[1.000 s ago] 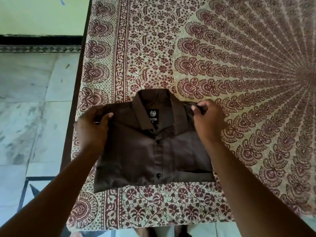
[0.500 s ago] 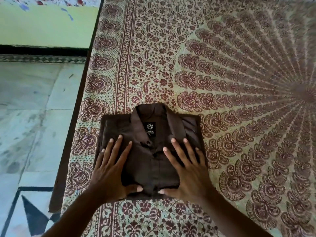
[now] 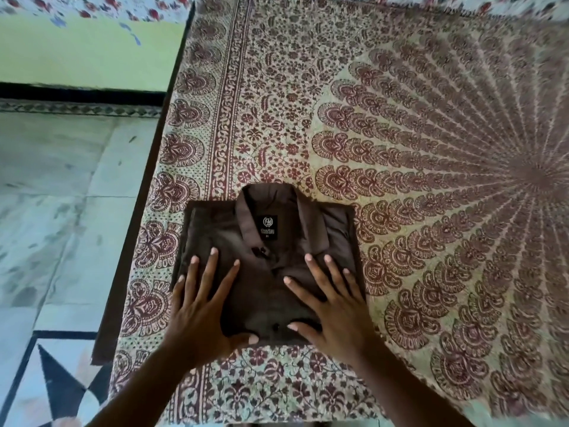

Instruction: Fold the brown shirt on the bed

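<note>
Patterned bedspread [image 3: 400, 149] carries the folded brown shirt [image 3: 268, 241] — left hand [image 3: 200, 306] and right hand [image 3: 332, 303], pinching its shoulders a second ago, now press flat, fingers splayed — fold looks finished.

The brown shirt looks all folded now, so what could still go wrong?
1. The brown shirt lies near the left edge of the bedsheet; a nudge might slide it toward the floor.
2. Both the left hand and right hand press it flat; lifting them quickly could let the folds spring open or shift the collar.
</note>
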